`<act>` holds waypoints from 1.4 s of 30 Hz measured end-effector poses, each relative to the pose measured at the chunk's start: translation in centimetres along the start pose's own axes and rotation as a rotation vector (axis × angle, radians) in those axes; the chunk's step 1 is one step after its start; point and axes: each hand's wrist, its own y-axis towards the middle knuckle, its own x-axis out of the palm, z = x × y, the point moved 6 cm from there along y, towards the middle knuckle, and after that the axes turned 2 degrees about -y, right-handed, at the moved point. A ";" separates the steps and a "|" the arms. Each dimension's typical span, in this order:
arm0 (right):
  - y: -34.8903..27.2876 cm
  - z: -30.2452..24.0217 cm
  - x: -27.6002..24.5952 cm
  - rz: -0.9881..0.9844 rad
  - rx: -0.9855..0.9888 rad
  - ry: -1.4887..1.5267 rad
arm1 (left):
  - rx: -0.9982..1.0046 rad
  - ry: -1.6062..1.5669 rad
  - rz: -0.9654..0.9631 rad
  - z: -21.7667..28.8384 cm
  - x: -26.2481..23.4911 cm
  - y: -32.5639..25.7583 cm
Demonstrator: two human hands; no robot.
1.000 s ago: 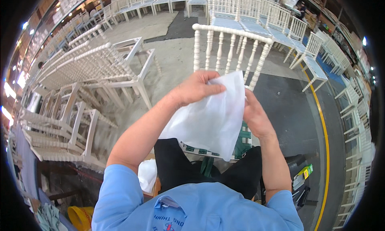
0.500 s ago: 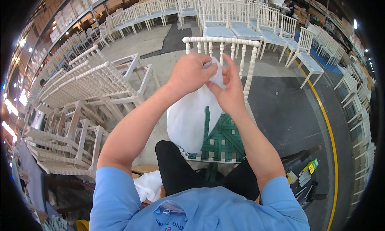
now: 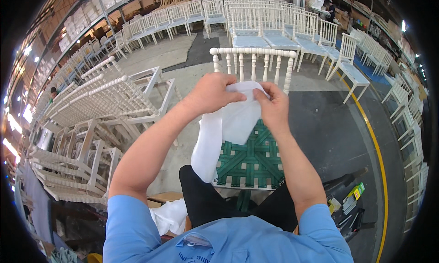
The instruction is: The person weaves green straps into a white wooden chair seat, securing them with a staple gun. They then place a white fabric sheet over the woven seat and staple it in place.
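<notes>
Both hands pinch the top edge of a thin white sheet, soft and cloth-like, above the seat of a white chair. My left hand grips it at the upper left, thumb pointing right. My right hand holds the upper right corner between thumb and fingers. Part of the sheet hangs down at the left over the seat's side. Below it shows the seat's woven green webbing, its far part covered by the sheet. The chair's turned back spindles stand just beyond my hands.
Stacked white chair frames crowd the left. Rows of white chairs with pale blue seats fill the far side and right. A black tray of tools lies at lower right. White material sits in a cardboard box by my left leg.
My hands have come lower and nearer, the right one moving outward. The bunched top of the sheet is now spread between them, and more of the green webbing shows.
</notes>
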 end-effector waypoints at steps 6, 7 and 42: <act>2.3 0.2 -7.5 0.170 -0.118 -0.259 | -0.070 0.193 -0.380 -6.2 0.7 -1.5; 2.9 0.4 -9.1 0.184 -0.090 -0.275 | -0.121 0.242 -0.349 -7.5 -0.1 -1.8; -7.1 13.5 -20.6 -0.021 0.523 -0.249 | -0.204 -0.237 -0.282 -12.1 5.7 -13.5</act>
